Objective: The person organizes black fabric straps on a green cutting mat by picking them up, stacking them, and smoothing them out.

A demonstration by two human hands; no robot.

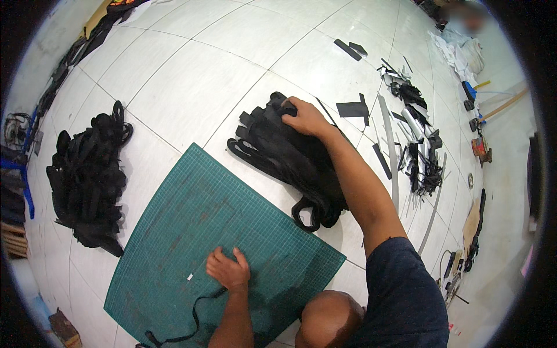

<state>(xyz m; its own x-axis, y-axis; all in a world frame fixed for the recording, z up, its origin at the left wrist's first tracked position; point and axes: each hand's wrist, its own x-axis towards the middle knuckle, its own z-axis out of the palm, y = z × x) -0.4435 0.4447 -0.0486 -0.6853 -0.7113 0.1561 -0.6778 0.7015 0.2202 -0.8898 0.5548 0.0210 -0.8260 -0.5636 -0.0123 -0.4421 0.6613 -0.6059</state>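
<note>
A thick bundle of black webbing straps lies on the floor beyond the mat, its looped ends toward me. My right hand reaches over it and is closed on the straps at its far end; its fingertips are partly hidden in the black material. My left hand rests low over the green cutting mat, thumb apart from the loosely bent fingers, with nothing visible in it. A thin black strap trails over the mat from beside the left wrist. A small white scrap lies left of that hand.
Another heap of black straps lies at the left on the tiled floor. Black and silvery offcuts are scattered at the right, with flat black pieces nearer the bundle. My bare knee overlaps the mat's near edge.
</note>
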